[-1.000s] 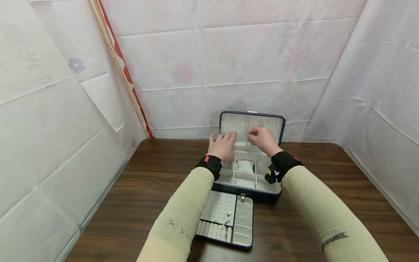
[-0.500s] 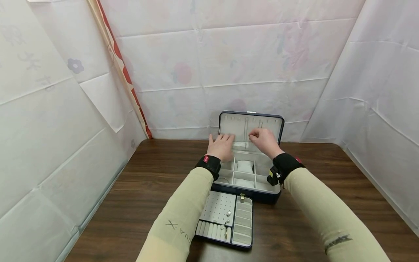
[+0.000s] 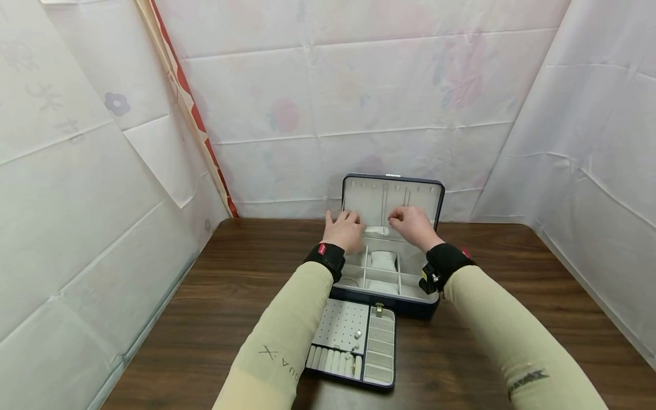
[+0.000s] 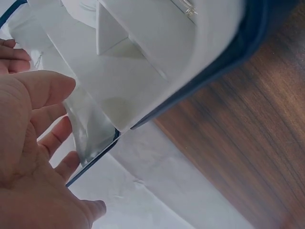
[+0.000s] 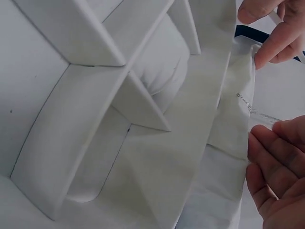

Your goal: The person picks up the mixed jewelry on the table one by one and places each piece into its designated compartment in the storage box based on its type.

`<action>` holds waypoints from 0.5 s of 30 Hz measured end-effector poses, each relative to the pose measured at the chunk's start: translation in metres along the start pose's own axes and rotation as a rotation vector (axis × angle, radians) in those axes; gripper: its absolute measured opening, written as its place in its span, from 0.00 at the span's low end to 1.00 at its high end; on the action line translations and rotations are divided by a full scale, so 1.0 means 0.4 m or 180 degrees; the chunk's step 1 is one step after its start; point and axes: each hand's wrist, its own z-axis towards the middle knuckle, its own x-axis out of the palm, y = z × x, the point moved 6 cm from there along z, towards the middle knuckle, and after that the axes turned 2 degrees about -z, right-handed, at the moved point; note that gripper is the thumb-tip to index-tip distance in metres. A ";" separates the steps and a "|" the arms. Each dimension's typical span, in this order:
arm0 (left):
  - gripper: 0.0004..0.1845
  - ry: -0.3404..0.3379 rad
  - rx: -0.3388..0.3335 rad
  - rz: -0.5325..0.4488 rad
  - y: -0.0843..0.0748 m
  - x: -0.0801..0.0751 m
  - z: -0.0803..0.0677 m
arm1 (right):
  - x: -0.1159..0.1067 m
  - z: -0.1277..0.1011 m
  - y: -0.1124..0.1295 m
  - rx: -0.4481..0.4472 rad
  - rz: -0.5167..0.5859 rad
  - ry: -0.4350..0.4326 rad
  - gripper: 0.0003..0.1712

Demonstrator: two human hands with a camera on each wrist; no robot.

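An open dark blue jewelry box point(image 3: 410, 306) with a pale lining stands on the table. Two thin necklaces, the left one a fine chain point(image 3: 385, 199), hang inside its raised lid point(image 3: 433, 199). The lower chain point(image 5: 264, 116) lies over a soft pale lid pocket point(image 5: 228, 129) and runs behind my right hand. My left hand point(image 3: 344, 232) is at the pocket's left part, an index fingertip touching its rim. My right hand point(image 3: 414, 225), fingers bent, has its fingertips at the same rim; whether they pinch it is hidden.
Dividers split the box's base; a white cushion point(image 3: 384, 260) sits in a compartment. In front lies a removed tray point(image 3: 379, 381) with ring rolls and earrings. The brown table point(image 3: 246, 273) is bounded by white sheets point(image 3: 287, 85) behind and at the sides.
My right hand has moved slightly down from beside the left chain to the pocket's rim. My left fingers have bent and drawn slightly left. The pocket looks pulled further open.
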 end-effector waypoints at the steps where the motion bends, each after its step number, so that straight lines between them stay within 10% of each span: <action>1: 0.26 0.0011 0.0000 0.0016 0.000 0.001 0.001 | 0.002 -0.001 -0.001 -0.0016 -0.0005 0.0013 0.13; 15: 0.25 0.0183 0.0001 0.0184 0.003 0.008 -0.001 | 0.036 -0.016 -0.006 0.0027 -0.0176 0.0241 0.14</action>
